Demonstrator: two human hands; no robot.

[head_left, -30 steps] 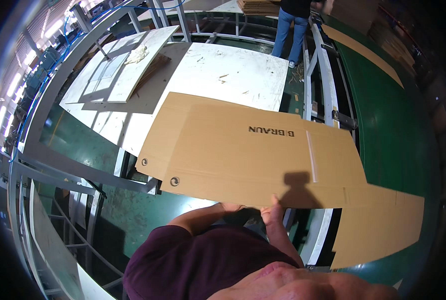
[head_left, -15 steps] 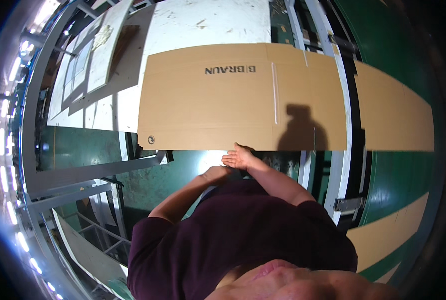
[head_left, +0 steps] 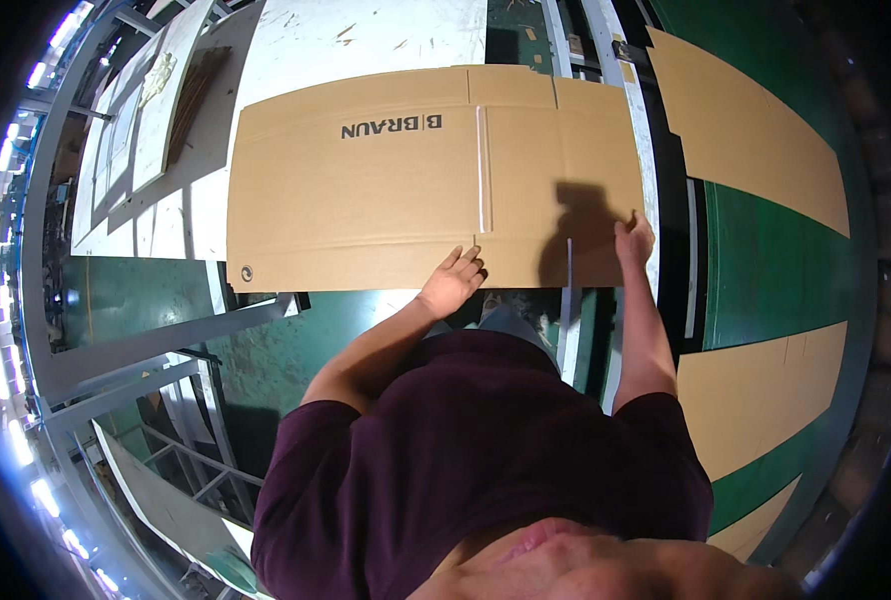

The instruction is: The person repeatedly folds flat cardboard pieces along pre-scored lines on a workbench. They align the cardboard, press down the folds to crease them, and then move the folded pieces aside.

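Observation:
A large flat cardboard box blank (head_left: 356, 200), brown with dark print and slots cut in it, lies in front of me across a white table. My left hand (head_left: 454, 280) rests over its near edge, around the middle, with the fingers stretched out on the board. At the blank's right edge, close to the near corner, my right hand (head_left: 635, 240) has its fingers curled round the board. The shadow of my head falls on the sheet beside that hand.
Right of the table, a green conveyor belt (head_left: 776, 265) carries more cardboard blanks (head_left: 756, 130), with another blank (head_left: 766, 395) nearer me. Metal rails (head_left: 166, 330) run at left. A white panel (head_left: 171, 110) leans on the white table (head_left: 366, 35) at back left.
My hands, earlier together by the near edge, have parted: the left onto the blank, the right out to its right edge. The blank sits further left in view. Blanks on the belt have shifted away.

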